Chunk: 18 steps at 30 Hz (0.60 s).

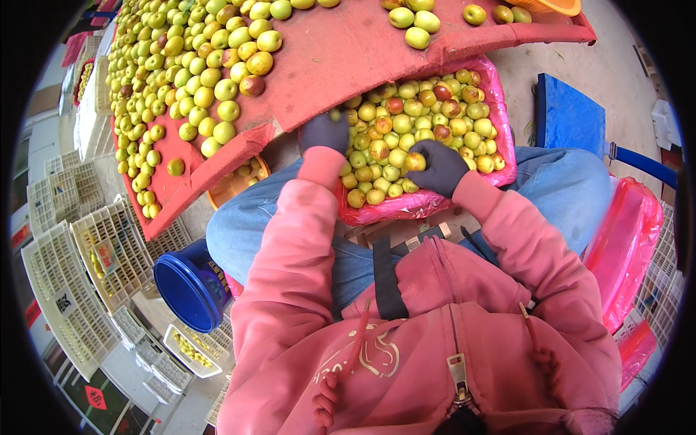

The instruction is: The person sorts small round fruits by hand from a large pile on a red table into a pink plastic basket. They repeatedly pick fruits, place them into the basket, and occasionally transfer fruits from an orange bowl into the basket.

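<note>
A basket lined with pink plastic (501,117) sits between my knees, full of green and reddish jujubes (403,124). My right hand (441,167), in a dark glove, is over its near side, with its fingers on a yellow-red jujube (415,161). My left hand (325,132), also in a dark glove, is at the basket's left edge, just under the rim of the red-covered table (337,60). A small green jujube (335,115) shows blurred at its fingertips; the hand's grip on it is unclear. Many more jujubes (204,97) lie on the left part of the table.
An orange basket (231,190) holding fruit stands under the table's edge, and another orange basket (554,5) is at the top right. A blue bucket (187,291) and white plastic crates (70,299) are at left. A blue panel (572,117) and a pink-lined crate (625,250) are at right.
</note>
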Each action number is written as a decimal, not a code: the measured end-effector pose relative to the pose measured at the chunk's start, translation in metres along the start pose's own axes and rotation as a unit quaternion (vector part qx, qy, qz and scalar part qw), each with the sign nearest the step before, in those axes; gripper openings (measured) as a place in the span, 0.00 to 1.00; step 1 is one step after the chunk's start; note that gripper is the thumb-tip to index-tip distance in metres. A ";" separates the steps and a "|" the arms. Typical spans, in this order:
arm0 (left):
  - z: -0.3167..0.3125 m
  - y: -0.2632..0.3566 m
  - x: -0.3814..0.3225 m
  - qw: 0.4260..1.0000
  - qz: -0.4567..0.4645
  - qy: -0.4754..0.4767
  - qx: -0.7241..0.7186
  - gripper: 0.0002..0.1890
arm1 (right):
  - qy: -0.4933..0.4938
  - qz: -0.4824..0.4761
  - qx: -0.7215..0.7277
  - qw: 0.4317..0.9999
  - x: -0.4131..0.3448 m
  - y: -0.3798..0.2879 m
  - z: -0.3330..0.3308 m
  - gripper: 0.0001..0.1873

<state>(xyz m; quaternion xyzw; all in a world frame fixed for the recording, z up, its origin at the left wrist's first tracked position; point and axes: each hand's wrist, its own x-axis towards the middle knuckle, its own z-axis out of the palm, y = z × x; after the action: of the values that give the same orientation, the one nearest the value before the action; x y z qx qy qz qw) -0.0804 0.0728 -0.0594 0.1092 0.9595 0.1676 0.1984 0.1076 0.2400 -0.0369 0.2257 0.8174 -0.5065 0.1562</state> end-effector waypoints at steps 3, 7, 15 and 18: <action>0.009 -0.022 0.013 0.995 0.037 0.054 0.077 0.29 | 0.043 -0.012 0.005 0.999 0.014 0.003 -0.009 0.25; 0.021 -0.016 0.024 0.988 0.136 0.042 0.055 0.28 | 0.056 -0.025 0.006 0.998 0.019 0.010 -0.014 0.25; 0.061 -0.036 0.057 0.984 0.167 0.035 0.049 0.33 | 0.038 -0.121 -0.069 0.989 0.015 -0.004 0.007 0.24; 0.018 -0.022 0.029 0.994 0.092 -0.011 0.049 0.40 | -0.007 -0.144 -0.092 0.985 0.012 0.000 0.037 0.25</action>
<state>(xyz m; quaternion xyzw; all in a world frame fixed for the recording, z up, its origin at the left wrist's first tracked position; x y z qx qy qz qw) -0.1025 0.0654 -0.0932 0.2084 0.9503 0.1365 0.1869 0.0988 0.2092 -0.0587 0.0868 0.8834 -0.4480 0.1069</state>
